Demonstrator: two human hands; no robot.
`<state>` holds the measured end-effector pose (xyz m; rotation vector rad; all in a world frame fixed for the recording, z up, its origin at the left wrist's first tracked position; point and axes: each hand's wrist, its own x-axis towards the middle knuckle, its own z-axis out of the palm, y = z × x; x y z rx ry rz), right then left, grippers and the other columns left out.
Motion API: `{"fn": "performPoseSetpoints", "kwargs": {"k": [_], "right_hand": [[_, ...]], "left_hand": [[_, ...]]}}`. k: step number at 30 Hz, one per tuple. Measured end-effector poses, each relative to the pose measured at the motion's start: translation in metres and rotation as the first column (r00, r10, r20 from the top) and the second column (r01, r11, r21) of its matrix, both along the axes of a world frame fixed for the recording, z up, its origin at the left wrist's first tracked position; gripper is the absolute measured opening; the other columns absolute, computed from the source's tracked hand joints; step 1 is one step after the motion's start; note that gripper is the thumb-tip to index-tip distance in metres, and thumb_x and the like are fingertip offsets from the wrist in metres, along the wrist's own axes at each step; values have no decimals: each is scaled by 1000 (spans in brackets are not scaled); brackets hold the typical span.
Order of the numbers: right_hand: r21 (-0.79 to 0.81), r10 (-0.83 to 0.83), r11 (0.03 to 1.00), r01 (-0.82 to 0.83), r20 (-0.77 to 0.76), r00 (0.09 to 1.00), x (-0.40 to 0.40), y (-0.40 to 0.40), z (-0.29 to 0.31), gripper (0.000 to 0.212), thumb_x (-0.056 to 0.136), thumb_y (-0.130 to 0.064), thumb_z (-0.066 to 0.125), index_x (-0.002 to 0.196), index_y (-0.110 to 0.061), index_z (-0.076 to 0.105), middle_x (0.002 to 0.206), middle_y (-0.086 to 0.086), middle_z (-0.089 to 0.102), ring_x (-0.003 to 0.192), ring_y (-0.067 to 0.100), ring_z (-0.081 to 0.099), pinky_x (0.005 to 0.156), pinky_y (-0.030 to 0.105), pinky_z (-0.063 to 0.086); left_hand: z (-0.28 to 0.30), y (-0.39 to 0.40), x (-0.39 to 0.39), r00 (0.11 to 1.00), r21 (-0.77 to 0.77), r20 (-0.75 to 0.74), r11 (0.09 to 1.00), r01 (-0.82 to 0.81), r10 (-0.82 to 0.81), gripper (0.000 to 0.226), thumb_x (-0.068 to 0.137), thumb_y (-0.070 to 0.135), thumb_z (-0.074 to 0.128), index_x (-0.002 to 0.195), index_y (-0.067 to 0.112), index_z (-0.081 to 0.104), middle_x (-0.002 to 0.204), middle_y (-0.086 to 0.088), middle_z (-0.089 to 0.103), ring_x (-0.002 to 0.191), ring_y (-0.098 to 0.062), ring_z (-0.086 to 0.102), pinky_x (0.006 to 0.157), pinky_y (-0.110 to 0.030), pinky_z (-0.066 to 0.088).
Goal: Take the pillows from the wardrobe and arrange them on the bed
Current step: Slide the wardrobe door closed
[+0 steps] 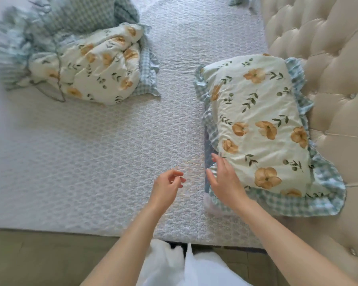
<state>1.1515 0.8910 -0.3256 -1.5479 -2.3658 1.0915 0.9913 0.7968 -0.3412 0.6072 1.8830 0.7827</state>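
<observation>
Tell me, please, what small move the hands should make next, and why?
Probably reach the left hand toward the crumpled pillow and bring it to the headboard. The flat pillow already lies against it, with the right hand open at its edge and the left hand empty.

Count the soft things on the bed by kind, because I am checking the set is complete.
Floral pillows: 1, lying by the headboard
Crumpled floral covers or bedding: 1, far left
Bedding scraps at the top edge: 1, too little shows to name
Total: 3
</observation>
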Motion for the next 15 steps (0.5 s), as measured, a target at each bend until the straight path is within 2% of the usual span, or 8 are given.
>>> {"fn": "performPoseSetpoints", "kwargs": {"k": [4, 7, 11, 15], "right_hand": [[-1, 211, 977, -212, -64, 975, -31, -41, 13, 44, 96, -17, 50, 139, -10, 40, 135, 7, 52, 125, 20, 47, 103, 29, 35], [-16, 391, 919, -394, -97, 915, -59, -73, 19, 44, 97, -16, 48, 139, -9, 41, 135, 7, 52, 125, 19, 46, 102, 24, 31], [-2, 583, 808, -589, -139, 801, -102, -117, 28, 41, 98, -17, 47, 138, -10, 42, 135, 5, 52, 125, 19, 47, 99, 22, 33], [-4, 708, 696, -718, -161, 687, -142, -164, 37, 40, 98, -19, 45, 137, -13, 42, 135, 2, 52, 125, 18, 47, 97, 23, 34]], "left_hand": [[20, -64, -22, 983, 13, -83, 986, -165, 166, 25, 94, 14, 53, 87, 34, 66, 80, 11, 76, 74, -7, 71, 79, -30, 57], [35, -122, -39, 929, 12, -163, 942, -336, 333, 24, 95, 11, 53, 88, 30, 66, 84, 7, 75, 80, -12, 71, 82, -36, 56], [54, -207, -51, 783, 28, -244, 811, -584, 572, 23, 96, 10, 53, 89, 27, 66, 83, 8, 75, 80, -11, 71, 81, -33, 55], [71, -290, -53, 612, 36, -331, 657, -753, 719, 27, 95, 9, 54, 85, 31, 66, 78, 13, 74, 79, -15, 71, 78, -36, 56]]}}
